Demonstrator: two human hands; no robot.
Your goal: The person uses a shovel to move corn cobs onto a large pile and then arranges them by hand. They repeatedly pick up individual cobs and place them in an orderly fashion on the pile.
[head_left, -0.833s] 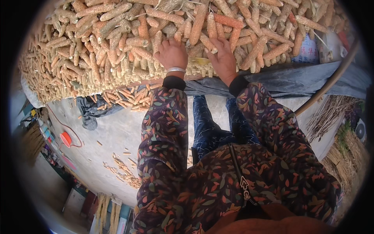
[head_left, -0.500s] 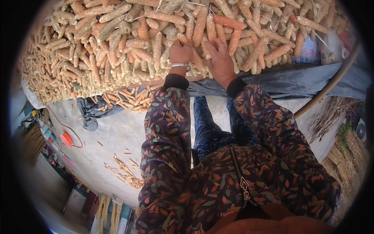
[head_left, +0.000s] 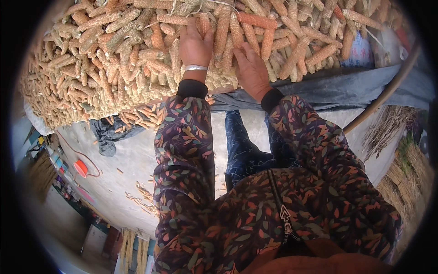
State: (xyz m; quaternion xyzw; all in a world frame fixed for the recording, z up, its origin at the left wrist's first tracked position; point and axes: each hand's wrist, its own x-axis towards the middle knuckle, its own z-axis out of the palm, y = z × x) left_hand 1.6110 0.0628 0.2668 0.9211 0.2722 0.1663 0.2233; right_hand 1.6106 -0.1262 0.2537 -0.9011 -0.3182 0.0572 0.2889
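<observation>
Left hand (head_left: 195, 49), back up, reaches over the heap (head_left: 105, 82) of cobs, a bracelet (head_left: 196, 67) at its wrist. Its thumb and fingers are parted, with an orange cob (head_left: 202, 23) between their tips; whether they grip it, I cannot tell. Another cob (head_left: 228, 52) lies just left of the right hand (head_left: 252, 73), which is partly open with fingers slightly bent; its hold is unclear. Farther right, a dark sheet (head_left: 315, 86) runs below the heap, crossed by a slanting pole (head_left: 385, 93).
</observation>
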